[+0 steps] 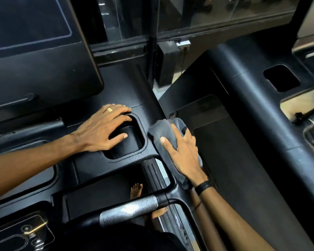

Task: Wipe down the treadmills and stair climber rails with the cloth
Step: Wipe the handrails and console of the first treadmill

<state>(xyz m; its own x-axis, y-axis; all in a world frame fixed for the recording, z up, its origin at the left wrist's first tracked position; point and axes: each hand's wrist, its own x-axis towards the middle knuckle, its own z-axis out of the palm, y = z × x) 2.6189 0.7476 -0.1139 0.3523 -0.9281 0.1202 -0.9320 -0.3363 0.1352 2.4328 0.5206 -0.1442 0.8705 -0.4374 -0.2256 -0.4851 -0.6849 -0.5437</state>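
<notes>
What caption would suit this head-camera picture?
Right hand presses a grey cloth on the treadmill console's edge; left hand rests over the cup holder.

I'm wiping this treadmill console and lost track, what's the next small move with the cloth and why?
Probably slide the right hand and grey cloth left into the cup recess: droplets show on its near rim, and the left hand only rests there.

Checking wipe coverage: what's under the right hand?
A grey microfibre cloth, pressed by the right hand onto the black treadmill console edge. The surface beneath the cloth is covered.
</notes>
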